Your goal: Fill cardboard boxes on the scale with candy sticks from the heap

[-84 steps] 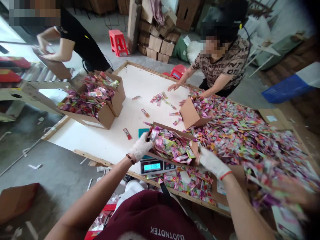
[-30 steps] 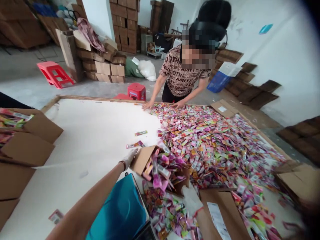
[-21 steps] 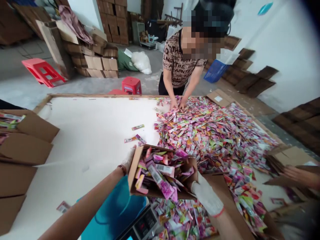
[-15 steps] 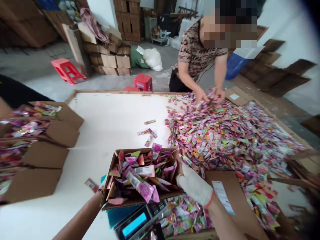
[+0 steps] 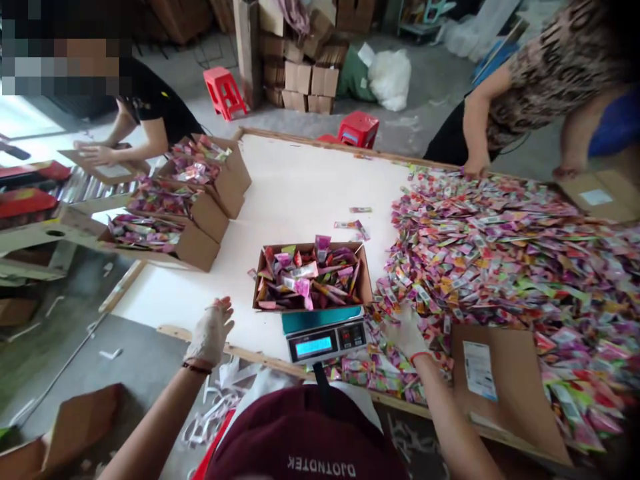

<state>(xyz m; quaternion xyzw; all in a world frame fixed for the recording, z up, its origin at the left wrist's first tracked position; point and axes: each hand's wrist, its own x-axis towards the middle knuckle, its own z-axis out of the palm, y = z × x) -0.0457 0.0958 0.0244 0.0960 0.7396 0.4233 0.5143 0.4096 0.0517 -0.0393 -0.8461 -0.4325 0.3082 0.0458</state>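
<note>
A cardboard box (image 5: pixel 367 283) full of small colourful sachets (image 5: pixel 305 270) rests on a digital scale (image 5: pixel 327 341) with a lit blue display. My left hand (image 5: pixel 209 333), in a white glove, is apart from the box on its left, over the table's near edge. Its fingers are stretched out and hold nothing. To the right of the scale, my gloved right hand (image 5: pixel 406 331) is over the near side of a large heap of sachets (image 5: pixel 480 267). Its fingers look spread, with nothing visible in them.
A closed-looking carton (image 5: pixel 505 380) with a label lies on the heap at right. Several filled boxes (image 5: pixel 200 247) stand at the table's left, beside a co-worker in black (image 5: pixel 160 100). Another co-worker (image 5: pixel 535 87) reaches to the heap. Red stools (image 5: pixel 358 129) stand behind the table (image 5: pixel 300 180).
Both hands have let go of the box, which stays on the scale. My left hand has moved left and my right hand onto the heap. The view has turned left and down.
</note>
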